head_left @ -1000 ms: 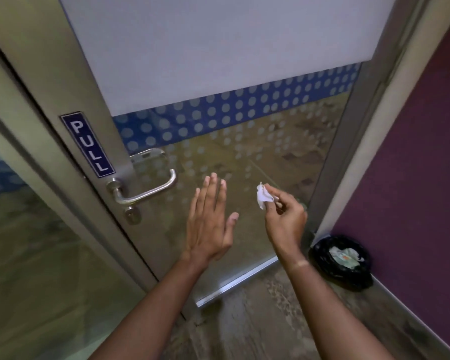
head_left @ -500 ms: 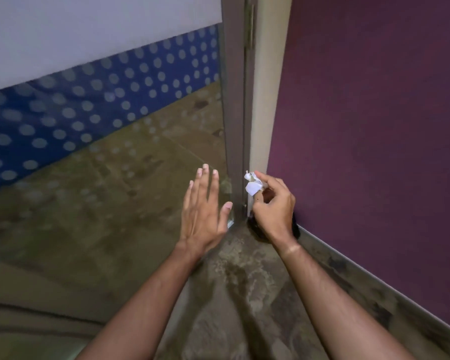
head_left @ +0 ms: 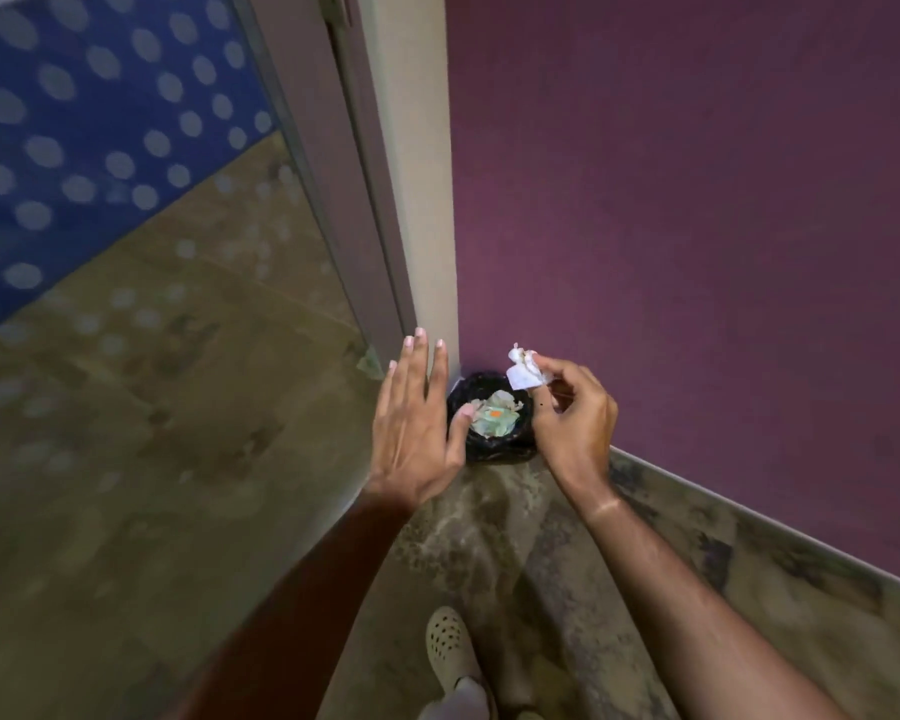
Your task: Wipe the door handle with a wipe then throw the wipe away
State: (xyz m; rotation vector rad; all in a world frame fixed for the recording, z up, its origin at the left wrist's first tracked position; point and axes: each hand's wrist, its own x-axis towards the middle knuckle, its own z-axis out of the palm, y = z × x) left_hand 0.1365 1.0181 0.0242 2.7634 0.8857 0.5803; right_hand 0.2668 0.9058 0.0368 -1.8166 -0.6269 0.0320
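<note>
The wipe, a small crumpled white wad, sits at the very tips of the right hand, pinched between thumb and forefinger and sticking out toward 11 o'clock from the knuckles. The other fingers of that hand curl loosely beneath it. Seen from the head camera, the wad hangs above the 1 o'clock rim of the bin, a small container lined with a black bag that stands on the floor in the corner. Crumpled pale paper with a small orange spot lies inside the bin.

At 9 o'clock from the bin, the left hand is spread flat, palm down, fingers straight and pointing to 12 o'clock, holding nothing; its thumb overlaps the bin's left rim in this view.

A purple wall fills the side from 12 to 3 o'clock. A glass door with a blue band of pale dots stands from 9 to 11 o'clock. No readable writing shows anywhere. A beige perforated shoe is at 6 o'clock.
</note>
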